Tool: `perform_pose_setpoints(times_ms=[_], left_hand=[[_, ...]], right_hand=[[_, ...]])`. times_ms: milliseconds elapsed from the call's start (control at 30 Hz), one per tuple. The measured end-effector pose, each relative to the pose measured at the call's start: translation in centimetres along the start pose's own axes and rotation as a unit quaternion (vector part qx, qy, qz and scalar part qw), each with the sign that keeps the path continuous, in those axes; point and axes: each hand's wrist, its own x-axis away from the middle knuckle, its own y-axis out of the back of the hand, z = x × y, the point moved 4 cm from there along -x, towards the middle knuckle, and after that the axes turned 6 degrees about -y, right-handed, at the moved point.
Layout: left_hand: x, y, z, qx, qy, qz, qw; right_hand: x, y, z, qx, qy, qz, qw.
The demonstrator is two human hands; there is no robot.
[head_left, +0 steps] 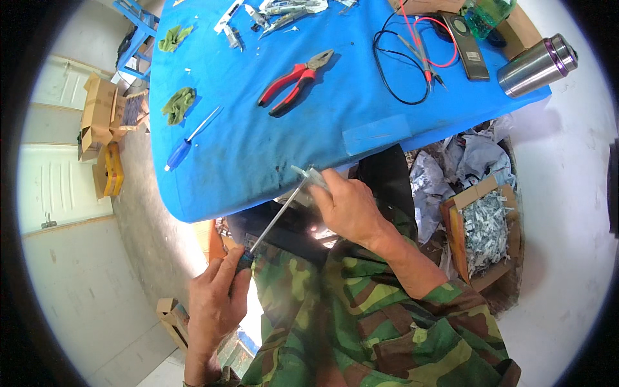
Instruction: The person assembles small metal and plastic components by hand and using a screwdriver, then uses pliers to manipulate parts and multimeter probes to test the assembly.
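Observation:
My left hand [216, 300] is closed around the dark handle of a screwdriver [278, 221], below the front edge of the table. The metal shaft slants up to the right. Its tip meets a small pale grey part [314, 177], pinched in the fingers of my right hand [353, 209] at the table edge. Whether the tip sits inside the part or only against it cannot be made out. Beyond, on the blue tablecloth [238, 155], lie red-handled combination pliers [298, 82] and, to the left, a second screwdriver with a blue handle [180, 153].
Two crumpled green cloth pieces [178, 105] lie at the table's left. Broken grey parts [284, 14] are piled at the far side. Test leads [422, 58], a dark handheld device [467, 48] and a steel flask [535, 68] occupy the right. Below stands a scrap-filled carton [487, 235].

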Motion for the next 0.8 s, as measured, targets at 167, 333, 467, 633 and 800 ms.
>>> perform_pose_setpoints(times_ms=[167,333,467,633,800], left_hand=[[0.0,-0.4,-0.4,-0.092,-0.039,-0.002,0.995],[-0.9,0.4,0.2,-0.016,-0.001,0.026,1.000],[-2.1,1.3,1.5,0.087,0.040,0.046,0.994],[-2.4,0.6,4.8,0.230,0.114,0.112,0.960],[-1.1,0.2,3.6,0.104,0.016,0.015,0.994]], right_hand=[[-0.1,0.2,0.7,0.054,0.009,0.003,0.999],[-0.1,0.5,1.0,0.127,0.038,0.016,0.991],[0.0,0.2,0.8,0.143,0.058,0.007,0.988],[-0.1,0.0,0.3,0.145,0.081,-0.014,0.986],[0.0,0.3,0.6,0.107,0.052,-0.005,0.993]])
